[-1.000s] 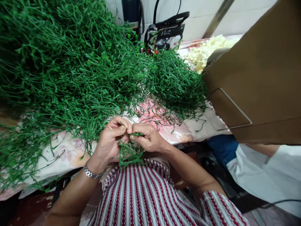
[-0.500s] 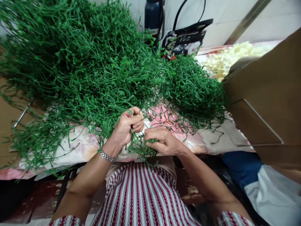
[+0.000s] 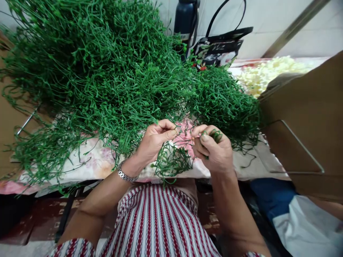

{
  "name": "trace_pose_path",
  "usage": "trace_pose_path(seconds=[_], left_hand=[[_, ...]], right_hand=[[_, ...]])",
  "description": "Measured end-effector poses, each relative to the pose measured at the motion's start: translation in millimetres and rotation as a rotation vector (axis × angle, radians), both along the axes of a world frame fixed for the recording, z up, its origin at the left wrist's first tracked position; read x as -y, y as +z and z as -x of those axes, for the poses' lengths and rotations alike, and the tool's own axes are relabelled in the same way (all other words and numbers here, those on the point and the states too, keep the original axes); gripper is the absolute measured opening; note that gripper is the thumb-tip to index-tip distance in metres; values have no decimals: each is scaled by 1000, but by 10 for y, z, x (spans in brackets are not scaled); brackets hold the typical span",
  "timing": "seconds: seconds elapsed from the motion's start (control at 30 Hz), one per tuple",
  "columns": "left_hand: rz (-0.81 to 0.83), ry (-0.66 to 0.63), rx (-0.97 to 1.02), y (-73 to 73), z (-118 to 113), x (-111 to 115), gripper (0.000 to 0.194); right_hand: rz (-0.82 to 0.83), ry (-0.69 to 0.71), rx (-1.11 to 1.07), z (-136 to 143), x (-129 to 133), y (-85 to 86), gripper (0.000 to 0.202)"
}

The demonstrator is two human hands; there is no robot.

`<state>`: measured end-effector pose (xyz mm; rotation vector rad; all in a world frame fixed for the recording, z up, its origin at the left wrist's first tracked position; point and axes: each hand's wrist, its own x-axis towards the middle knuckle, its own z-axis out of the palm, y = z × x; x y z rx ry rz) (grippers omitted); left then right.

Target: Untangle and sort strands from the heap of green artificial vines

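Thin, wiry green stems, apparently plastic, form a big heap point(image 3: 107, 67) across the table. A smaller heap point(image 3: 222, 103) of the same stems lies to the right. My left hand point(image 3: 159, 137) pinches a thin green stem between thumb and forefinger, above the table's front edge. Just right of it, my right hand point(image 3: 215, 146) is closed on green stems, with bits of green showing between its fingers. Below and between the hands a small loose clump of stems point(image 3: 174, 162) rests on the cloth near the edge.
A flowered tablecloth point(image 3: 91, 157) covers the table. Behind stand a dark bottle point(image 3: 184, 21) and a patterned handbag point(image 3: 219, 50). Pale yellow petal-like pieces point(image 3: 276, 73) lie at back right, behind a cardboard box point(image 3: 308, 132) with a wire handle. More cardboard point(image 3: 16, 132) stands at left.
My right hand has moved right and up, turning so its fingers point upward. My left hand has shifted slightly right. The small clump now shows between them.
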<state>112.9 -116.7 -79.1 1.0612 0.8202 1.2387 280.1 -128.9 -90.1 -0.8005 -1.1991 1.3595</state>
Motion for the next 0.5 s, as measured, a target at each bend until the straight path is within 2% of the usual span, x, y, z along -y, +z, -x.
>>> trace_pose_path(seconds=[0.07,0.17,0.3,0.5], left_hand=[[-51,9,-51,18,-19,13,10],[-191,45,-148,59,-34,27,9],[-340,55,-261,102,-54,23,5],[-393,91,-370,146,33,146,11]], right_hand=[[-5,56,56,-5,18,-1,17],[-54,124,250,19,31,-33,30],[-245,172,407,152,10,-109,25],[-438,8,571,227,27,-151,15]])
